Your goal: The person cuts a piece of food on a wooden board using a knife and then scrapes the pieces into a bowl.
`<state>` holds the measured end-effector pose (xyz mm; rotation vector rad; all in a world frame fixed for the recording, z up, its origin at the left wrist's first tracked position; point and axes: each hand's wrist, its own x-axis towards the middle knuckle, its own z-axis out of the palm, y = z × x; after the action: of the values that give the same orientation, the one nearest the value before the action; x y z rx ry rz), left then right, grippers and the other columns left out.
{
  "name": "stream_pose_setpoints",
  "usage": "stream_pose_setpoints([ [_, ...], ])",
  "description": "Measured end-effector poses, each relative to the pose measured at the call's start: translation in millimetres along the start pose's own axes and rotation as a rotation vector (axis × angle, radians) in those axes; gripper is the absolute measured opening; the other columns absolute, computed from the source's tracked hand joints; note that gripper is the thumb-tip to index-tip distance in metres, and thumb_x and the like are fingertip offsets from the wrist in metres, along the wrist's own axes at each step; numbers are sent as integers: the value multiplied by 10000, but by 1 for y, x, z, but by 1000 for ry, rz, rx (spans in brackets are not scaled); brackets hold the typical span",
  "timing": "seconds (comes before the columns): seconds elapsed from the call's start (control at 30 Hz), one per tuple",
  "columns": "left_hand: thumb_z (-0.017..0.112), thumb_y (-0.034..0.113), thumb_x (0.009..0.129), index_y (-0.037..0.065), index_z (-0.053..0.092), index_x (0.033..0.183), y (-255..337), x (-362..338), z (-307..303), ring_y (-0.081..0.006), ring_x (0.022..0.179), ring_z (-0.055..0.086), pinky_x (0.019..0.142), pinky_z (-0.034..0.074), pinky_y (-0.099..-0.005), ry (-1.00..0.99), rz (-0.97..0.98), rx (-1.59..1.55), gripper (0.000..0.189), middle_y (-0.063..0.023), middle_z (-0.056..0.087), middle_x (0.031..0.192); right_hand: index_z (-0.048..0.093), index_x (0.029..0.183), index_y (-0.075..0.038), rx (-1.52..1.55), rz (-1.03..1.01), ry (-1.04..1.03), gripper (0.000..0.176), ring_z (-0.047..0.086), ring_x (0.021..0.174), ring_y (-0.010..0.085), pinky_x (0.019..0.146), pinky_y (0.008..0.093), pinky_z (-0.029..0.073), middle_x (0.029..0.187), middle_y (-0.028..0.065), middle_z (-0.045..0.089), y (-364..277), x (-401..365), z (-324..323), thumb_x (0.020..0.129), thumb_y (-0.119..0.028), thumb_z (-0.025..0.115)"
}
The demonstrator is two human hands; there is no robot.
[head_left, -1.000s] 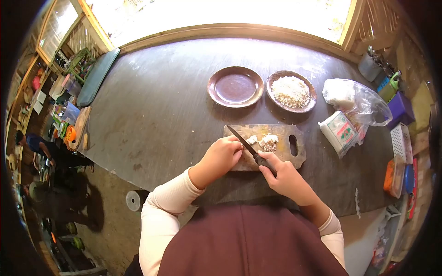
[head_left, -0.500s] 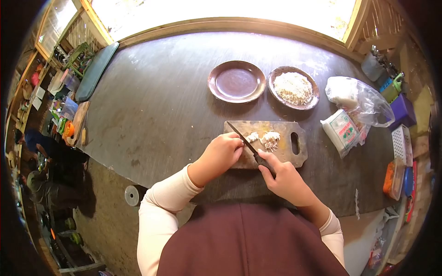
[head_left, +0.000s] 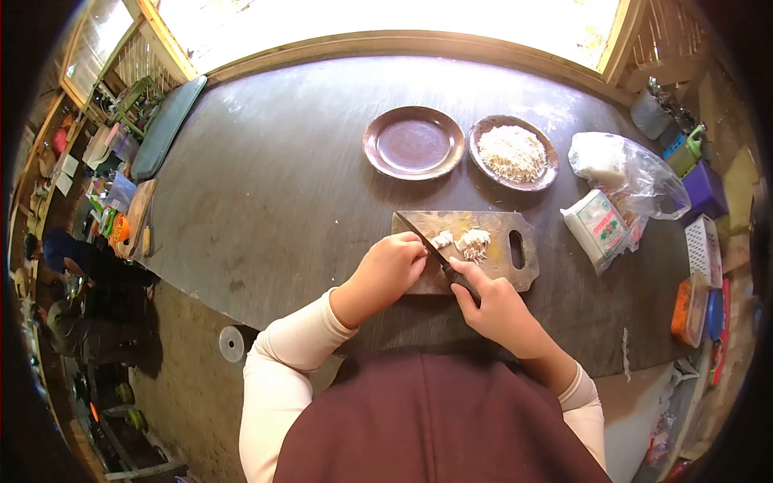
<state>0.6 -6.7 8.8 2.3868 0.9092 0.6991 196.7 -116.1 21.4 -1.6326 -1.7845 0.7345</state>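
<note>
My right hand (head_left: 493, 310) is closed round the black handle of a knife (head_left: 425, 240), its blade slanting up and left across a wooden cutting board (head_left: 491, 278). Left of the blade, my left hand (head_left: 388, 268) is closed at the board's edge, fingers curled; a small pale bit shows at the fingertips, too little to name. Just right of the blade lie small white chopped pieces (head_left: 442, 239) and a larger heap of white shreds (head_left: 473, 244).
Beyond the board stand a brown plate (head_left: 414, 143) and a bowl (head_left: 550, 175) heaped with white shreds (head_left: 512, 153). At right lie a printed white packet (head_left: 597, 231), a clear plastic bag (head_left: 644, 173) and an orange-filled container (head_left: 689, 311). Two people (head_left: 88, 330) are at far left.
The knife and my right hand have shifted very slightly. My left hand stays in nearly the same place, and the white pieces look almost unchanged.
</note>
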Motion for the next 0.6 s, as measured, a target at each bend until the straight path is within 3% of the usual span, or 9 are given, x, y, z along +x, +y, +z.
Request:
stream_pose_setpoints([
  [0.37, 676, 43, 817, -27, 699, 868, 1, 0, 0, -360, 827, 673, 755, 549, -399, -1, -11, -35, 90, -161, 690, 913, 583, 1296, -63, 101, -22, 21, 371, 605, 570, 354, 587, 371, 477, 688, 235, 606, 0, -8, -1, 930, -83, 640],
  [0.43, 675, 40, 815, -26, 697, 869, 2, 0, -1, -361, 831, 672, 756, 548, -399, -9, -22, -34, 89, -161, 689, 916, 585, 1281, -103, 47, -7, -25, 352, 666, 677, 411, 614, 479, 514, 734, 231, 661, -3, -8, -5, 935, -149, 629],
  [0.6, 675, 37, 810, -26, 690, 872, 3, 1, -3, -365, 831, 667, 754, 545, -403, -26, -30, -21, 89, -159, 682, 919, 595, 1275, -100, 81, -65, 8, 354, 673, 683, 388, 623, 465, 517, 754, 220, 668, 2, -9, -3, 925, -139, 637],
])
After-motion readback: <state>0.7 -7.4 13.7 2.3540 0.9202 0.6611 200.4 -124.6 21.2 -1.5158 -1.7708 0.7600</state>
